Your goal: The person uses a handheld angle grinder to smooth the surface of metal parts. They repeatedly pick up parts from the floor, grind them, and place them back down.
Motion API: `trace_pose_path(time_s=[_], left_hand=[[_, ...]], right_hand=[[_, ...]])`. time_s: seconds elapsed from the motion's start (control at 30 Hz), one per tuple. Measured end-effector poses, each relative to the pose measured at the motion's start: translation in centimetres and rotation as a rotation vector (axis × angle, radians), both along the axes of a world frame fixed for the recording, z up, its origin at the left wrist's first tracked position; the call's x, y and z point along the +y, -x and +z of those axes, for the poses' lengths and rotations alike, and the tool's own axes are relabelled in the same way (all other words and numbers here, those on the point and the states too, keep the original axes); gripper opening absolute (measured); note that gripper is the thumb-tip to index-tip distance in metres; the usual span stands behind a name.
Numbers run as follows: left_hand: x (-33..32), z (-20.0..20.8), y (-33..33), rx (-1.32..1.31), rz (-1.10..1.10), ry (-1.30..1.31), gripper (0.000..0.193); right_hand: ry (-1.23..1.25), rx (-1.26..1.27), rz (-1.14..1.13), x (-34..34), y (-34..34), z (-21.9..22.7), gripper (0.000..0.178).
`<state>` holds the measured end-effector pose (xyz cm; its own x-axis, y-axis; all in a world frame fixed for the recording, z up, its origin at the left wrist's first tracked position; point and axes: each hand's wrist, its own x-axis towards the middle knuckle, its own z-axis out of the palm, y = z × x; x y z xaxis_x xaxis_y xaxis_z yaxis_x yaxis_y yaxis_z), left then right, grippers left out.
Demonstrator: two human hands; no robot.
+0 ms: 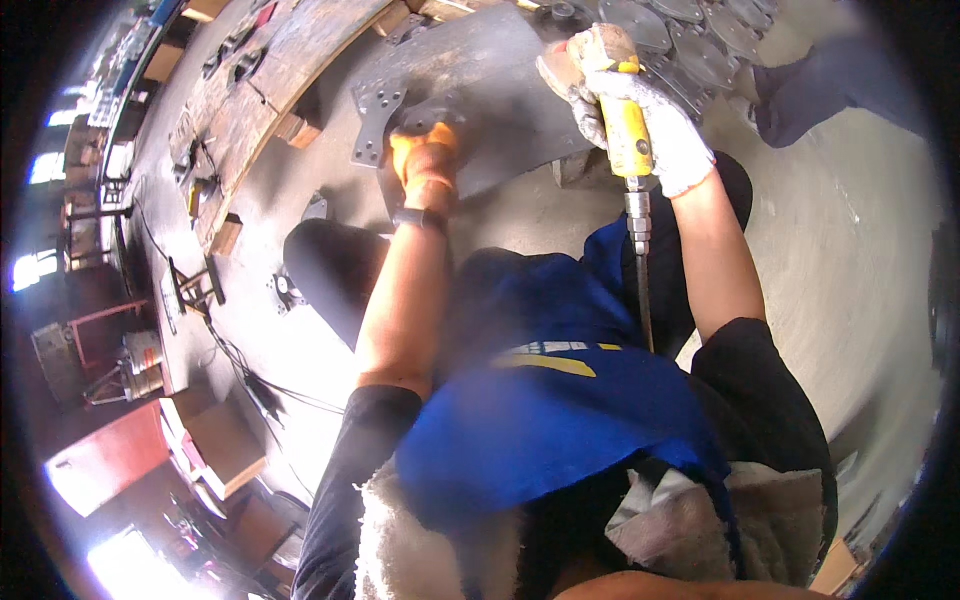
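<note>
The white-gloved right hand [664, 122] wraps its grip round a yellow cylindrical tool [628, 140] — far end obscured — while the orange-gloved left hand [425, 160] touches a blurred, dark metal plate [412, 121], its grip impossible to tell.

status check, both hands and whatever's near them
Left hand at dark metal part. Right hand gripping yellow tool. Holed metal plate close beside left hand.

Matt holed metal plate [373, 122], glossy tool [628, 140], shiny metal fitting [637, 215], rough wooden board [285, 88]
</note>
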<state>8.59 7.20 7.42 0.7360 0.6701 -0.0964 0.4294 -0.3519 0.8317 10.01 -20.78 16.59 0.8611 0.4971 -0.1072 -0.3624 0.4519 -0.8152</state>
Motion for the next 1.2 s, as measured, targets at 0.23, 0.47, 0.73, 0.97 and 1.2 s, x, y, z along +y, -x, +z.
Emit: trace_pose_path(time_s=[0.23, 0.47, 0.73, 0.97, 1.2], left_hand=[[1.7, -8.4, 8.7, -0.176, -0.213, 0.422, 0.025], [-1.0, -0.6, 13.2, 0.042, -0.592, 1.074, 0.041], [-3.8, -6.5, 12.3, -0.594, -0.925, 0.262, 0.033], [-3.1, -3.0, 11.6, 0.034, -0.955, 0.313, 0.047], [-3.3, -1.7, 9.5, 0.041, -0.967, -0.332, 0.035]], right_hand=[[0.200, 0.005, 0.114, 2.5, 0.5, -2.7, 0.025], [0.292, 0.145, 0.231, 6.2, 3.2, -4.0, 0.025], [0.442, -0.287, 0.380, 9.7, 4.7, -5.7, 0.029], [0.374, 0.102, 0.363, 11.8, 3.4, -4.6, 0.024], [0.463, -0.165, 0.330, 11.7, 2.1, -3.9, 0.027]])
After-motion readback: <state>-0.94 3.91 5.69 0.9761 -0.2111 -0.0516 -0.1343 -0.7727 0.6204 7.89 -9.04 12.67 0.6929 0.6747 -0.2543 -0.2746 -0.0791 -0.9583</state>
